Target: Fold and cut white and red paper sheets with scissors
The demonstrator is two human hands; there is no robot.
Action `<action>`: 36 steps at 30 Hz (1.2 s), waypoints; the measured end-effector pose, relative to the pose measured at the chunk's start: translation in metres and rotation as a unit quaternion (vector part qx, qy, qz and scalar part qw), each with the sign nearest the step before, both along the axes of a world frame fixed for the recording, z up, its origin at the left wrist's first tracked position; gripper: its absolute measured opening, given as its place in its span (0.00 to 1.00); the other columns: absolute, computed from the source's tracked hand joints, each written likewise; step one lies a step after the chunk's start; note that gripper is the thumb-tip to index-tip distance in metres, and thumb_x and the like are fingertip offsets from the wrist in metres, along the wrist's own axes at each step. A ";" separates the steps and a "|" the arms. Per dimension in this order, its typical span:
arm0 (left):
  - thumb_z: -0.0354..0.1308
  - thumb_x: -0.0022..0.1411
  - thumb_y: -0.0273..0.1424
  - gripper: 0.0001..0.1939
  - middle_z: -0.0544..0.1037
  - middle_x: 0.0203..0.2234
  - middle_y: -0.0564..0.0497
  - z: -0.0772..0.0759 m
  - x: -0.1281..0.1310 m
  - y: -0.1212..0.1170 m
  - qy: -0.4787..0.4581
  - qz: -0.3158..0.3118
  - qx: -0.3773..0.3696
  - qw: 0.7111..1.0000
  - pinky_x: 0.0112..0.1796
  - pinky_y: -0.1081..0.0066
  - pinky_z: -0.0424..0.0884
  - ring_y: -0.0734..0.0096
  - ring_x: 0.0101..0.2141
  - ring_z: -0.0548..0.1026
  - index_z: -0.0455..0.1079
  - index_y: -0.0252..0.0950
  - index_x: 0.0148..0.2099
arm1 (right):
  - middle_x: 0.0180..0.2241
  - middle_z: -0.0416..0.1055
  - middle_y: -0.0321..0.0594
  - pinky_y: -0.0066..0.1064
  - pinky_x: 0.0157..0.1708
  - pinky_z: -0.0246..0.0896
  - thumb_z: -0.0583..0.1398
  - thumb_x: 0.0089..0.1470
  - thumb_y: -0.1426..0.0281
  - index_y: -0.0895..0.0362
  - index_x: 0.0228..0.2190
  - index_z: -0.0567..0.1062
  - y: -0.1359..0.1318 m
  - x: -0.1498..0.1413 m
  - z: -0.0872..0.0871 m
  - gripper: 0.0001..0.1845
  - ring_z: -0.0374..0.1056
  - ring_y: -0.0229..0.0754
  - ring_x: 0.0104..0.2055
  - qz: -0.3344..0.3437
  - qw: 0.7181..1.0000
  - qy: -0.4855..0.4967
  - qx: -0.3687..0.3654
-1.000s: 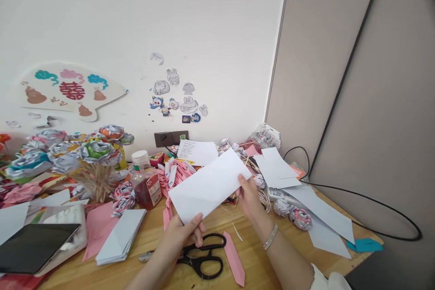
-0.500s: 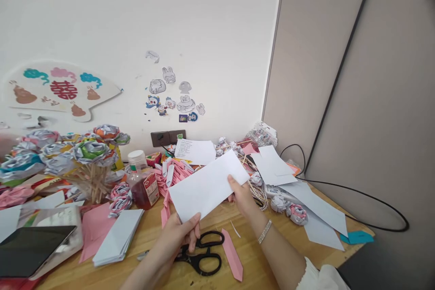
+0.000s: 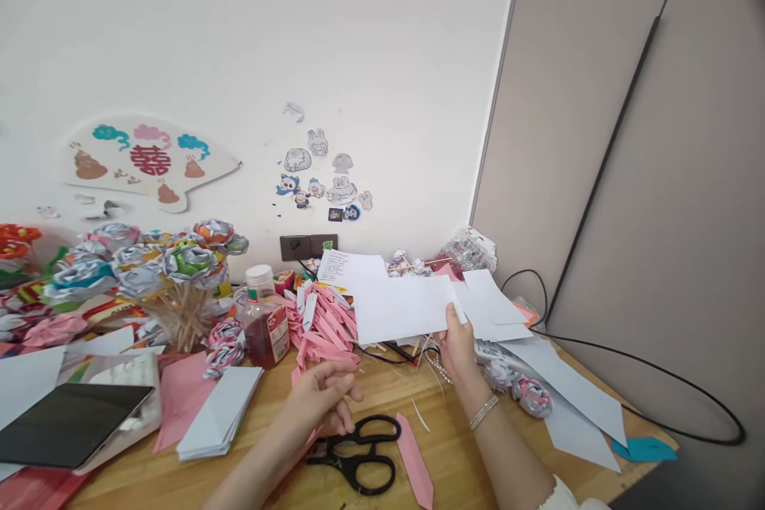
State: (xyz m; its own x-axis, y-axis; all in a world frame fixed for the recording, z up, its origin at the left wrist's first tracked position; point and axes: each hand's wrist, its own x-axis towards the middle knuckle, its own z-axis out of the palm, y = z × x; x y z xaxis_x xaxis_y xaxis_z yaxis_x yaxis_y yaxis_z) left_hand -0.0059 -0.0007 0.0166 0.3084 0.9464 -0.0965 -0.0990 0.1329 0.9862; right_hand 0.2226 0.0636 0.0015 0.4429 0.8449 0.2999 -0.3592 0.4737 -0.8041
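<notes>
A blank white sheet of paper [image 3: 403, 311] is raised above the table, pinched at its lower right corner by my right hand [image 3: 459, 347]. My left hand [image 3: 323, 398] is free of the sheet; its fingers are loosely bent and apart, with nothing visible in them. Just below that hand lie black-handled scissors [image 3: 374, 474], their blades partly hidden by my left arm. A folded pink paper strip [image 3: 413, 462] rests to the right of the handles. Behind my left hand is a heap of folded pink strips [image 3: 328, 319].
Paper flowers on sticks [image 3: 188, 267] stand at the back left, near a bottle of red liquid [image 3: 263, 335]. A stack of white paper [image 3: 218, 414] and a dark tablet [image 3: 72, 422] lie at left. Loose white sheets [image 3: 574, 386] and a black cable [image 3: 657, 374] are at right.
My left hand has let go of the white paper. My right hand has swung the sheet rightward and levelled it. The view has shifted slightly left.
</notes>
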 end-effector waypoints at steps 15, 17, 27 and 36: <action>0.59 0.46 0.45 0.20 0.76 0.19 0.47 0.001 -0.001 0.007 -0.125 0.109 0.015 0.986 0.20 0.76 0.64 0.76 0.16 0.69 0.71 0.29 0.23 | 0.12 0.62 0.30 0.22 0.12 0.46 0.54 0.51 0.54 0.58 0.27 0.65 -0.026 -0.059 -0.003 0.18 0.53 0.31 0.12 0.146 0.988 -0.047 -0.025; 0.59 0.46 0.44 0.20 0.76 0.17 0.48 0.004 -0.002 0.005 -0.125 0.116 0.019 0.985 0.21 0.75 0.64 0.75 0.16 0.69 0.71 0.30 0.23 | 0.11 0.61 0.29 0.21 0.12 0.45 0.53 0.51 0.53 0.57 0.28 0.65 -0.026 -0.058 -0.004 0.19 0.52 0.31 0.11 0.154 0.986 -0.068 -0.022; 0.59 0.47 0.45 0.20 0.75 0.16 0.48 0.010 -0.009 0.006 -0.124 0.097 0.038 0.987 0.19 0.75 0.63 0.74 0.17 0.70 0.71 0.30 0.23 | 0.09 0.57 0.27 0.21 0.11 0.39 0.52 0.53 0.53 0.58 0.27 0.66 -0.024 -0.047 0.000 0.20 0.47 0.29 0.11 0.178 0.980 -0.093 0.008; 0.59 0.50 0.38 0.13 0.78 0.23 0.47 0.015 -0.024 0.014 -0.180 0.113 0.024 0.977 0.25 0.74 0.69 0.70 0.24 0.75 0.67 0.31 0.28 | 0.13 0.63 0.29 0.21 0.13 0.48 0.52 0.53 0.58 0.58 0.45 0.62 -0.024 -0.039 0.000 0.21 0.54 0.32 0.13 0.233 0.950 -0.209 0.000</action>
State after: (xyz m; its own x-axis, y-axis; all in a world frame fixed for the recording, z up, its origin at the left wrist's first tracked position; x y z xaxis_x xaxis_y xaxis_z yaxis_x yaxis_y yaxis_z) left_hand -0.0294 0.0138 0.0316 0.0967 0.9950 0.0254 -0.4628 0.0224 0.8862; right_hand 0.1836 0.0397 0.0012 -0.1362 0.9201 0.3673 -0.1801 0.3415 -0.9225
